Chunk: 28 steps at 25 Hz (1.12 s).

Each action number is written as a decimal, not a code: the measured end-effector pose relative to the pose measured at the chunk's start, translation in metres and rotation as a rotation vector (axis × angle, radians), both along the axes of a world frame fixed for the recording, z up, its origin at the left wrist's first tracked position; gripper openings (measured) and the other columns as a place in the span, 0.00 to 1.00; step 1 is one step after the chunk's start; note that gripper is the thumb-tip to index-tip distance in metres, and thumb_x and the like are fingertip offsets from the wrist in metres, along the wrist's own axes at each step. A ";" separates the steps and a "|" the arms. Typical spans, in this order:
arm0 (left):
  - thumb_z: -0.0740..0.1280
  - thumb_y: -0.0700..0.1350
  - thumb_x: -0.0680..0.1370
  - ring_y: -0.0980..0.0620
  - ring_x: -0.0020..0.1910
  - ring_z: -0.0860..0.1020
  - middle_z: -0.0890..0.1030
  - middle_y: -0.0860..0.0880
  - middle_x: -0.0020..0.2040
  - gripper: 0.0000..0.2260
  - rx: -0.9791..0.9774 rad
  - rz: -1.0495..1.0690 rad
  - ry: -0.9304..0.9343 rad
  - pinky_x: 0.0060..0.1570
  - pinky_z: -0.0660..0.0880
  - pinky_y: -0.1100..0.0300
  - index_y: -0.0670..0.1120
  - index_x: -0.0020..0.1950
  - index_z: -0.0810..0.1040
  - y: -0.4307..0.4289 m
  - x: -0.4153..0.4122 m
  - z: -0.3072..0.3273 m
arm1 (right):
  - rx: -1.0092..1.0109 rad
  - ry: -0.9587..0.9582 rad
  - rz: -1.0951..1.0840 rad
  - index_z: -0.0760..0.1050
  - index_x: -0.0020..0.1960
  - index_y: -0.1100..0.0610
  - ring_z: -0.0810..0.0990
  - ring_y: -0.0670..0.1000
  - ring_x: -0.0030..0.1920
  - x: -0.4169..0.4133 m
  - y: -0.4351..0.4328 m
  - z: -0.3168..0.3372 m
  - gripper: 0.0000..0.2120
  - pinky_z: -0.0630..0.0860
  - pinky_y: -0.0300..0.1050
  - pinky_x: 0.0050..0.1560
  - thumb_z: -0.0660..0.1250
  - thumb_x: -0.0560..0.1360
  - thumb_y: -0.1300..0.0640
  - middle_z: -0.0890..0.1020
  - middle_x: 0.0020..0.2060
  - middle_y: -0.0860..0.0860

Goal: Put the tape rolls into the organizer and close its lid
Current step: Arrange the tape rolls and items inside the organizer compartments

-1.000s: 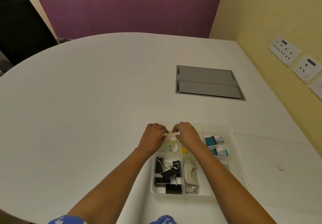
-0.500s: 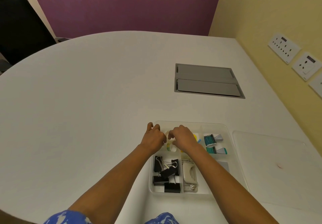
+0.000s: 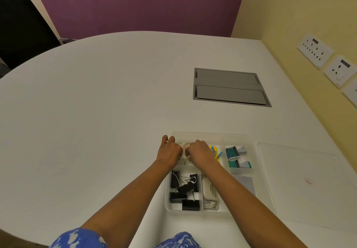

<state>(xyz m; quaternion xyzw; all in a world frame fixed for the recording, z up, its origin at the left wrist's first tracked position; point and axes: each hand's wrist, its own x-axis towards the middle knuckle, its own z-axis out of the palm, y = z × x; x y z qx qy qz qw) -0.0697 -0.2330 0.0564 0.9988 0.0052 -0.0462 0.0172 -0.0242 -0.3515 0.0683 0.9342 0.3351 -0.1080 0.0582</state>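
Presently the organizer (image 3: 212, 135) holds binder clips (image 3: 184, 189), a stapler (image 3: 210, 190) and tape rolls (image 3: 186, 147) at far left. Left hand (image 3: 169, 151) and right hand (image 3: 201, 154) curl over the rolls; pinching unclear. Lid (image 3: 301, 180) lies beside. Hands barely shifted since earlier.

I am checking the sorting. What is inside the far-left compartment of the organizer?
Clear tape rolls show between the left hand and right hand. The hands cover the rest, so their number is unclear.
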 end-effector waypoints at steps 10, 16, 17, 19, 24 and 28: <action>0.62 0.45 0.80 0.48 0.64 0.70 0.77 0.48 0.63 0.12 0.030 -0.005 -0.111 0.67 0.59 0.53 0.46 0.62 0.78 0.000 0.012 0.002 | 0.155 -0.051 -0.155 0.78 0.61 0.57 0.74 0.55 0.60 0.016 -0.002 0.014 0.13 0.71 0.47 0.58 0.62 0.79 0.57 0.79 0.58 0.56; 0.63 0.49 0.79 0.45 0.68 0.64 0.74 0.46 0.61 0.12 0.100 0.036 -0.007 0.73 0.51 0.47 0.44 0.55 0.81 -0.003 0.018 -0.004 | 0.043 -0.086 -0.096 0.79 0.59 0.57 0.71 0.56 0.63 0.012 0.005 0.003 0.16 0.67 0.48 0.62 0.63 0.77 0.49 0.78 0.58 0.55; 0.63 0.47 0.79 0.44 0.68 0.64 0.74 0.46 0.61 0.11 0.105 0.038 0.002 0.73 0.51 0.47 0.43 0.55 0.81 -0.004 0.018 -0.006 | 0.031 -0.094 -0.094 0.79 0.59 0.57 0.71 0.56 0.62 0.011 0.005 0.002 0.15 0.66 0.48 0.62 0.63 0.77 0.50 0.78 0.58 0.55; 0.63 0.46 0.80 0.44 0.69 0.63 0.74 0.45 0.61 0.11 0.107 0.038 0.011 0.73 0.51 0.47 0.44 0.56 0.81 -0.004 0.019 -0.007 | 0.032 -0.105 -0.101 0.80 0.57 0.57 0.71 0.56 0.61 0.010 0.005 -0.001 0.12 0.67 0.48 0.61 0.63 0.78 0.54 0.78 0.57 0.55; 0.64 0.44 0.79 0.44 0.69 0.63 0.75 0.46 0.59 0.10 0.116 0.006 0.029 0.73 0.52 0.47 0.43 0.57 0.80 -0.002 0.022 -0.009 | 0.274 0.008 -0.280 0.83 0.50 0.55 0.74 0.56 0.58 0.009 -0.004 0.004 0.14 0.68 0.49 0.58 0.62 0.77 0.50 0.79 0.53 0.54; 0.63 0.44 0.79 0.44 0.68 0.64 0.74 0.46 0.59 0.10 0.104 0.001 0.008 0.72 0.52 0.47 0.42 0.56 0.80 -0.001 0.019 -0.010 | 0.561 0.135 -0.462 0.84 0.44 0.53 0.76 0.54 0.54 0.014 -0.015 0.018 0.16 0.69 0.48 0.56 0.64 0.75 0.43 0.81 0.50 0.52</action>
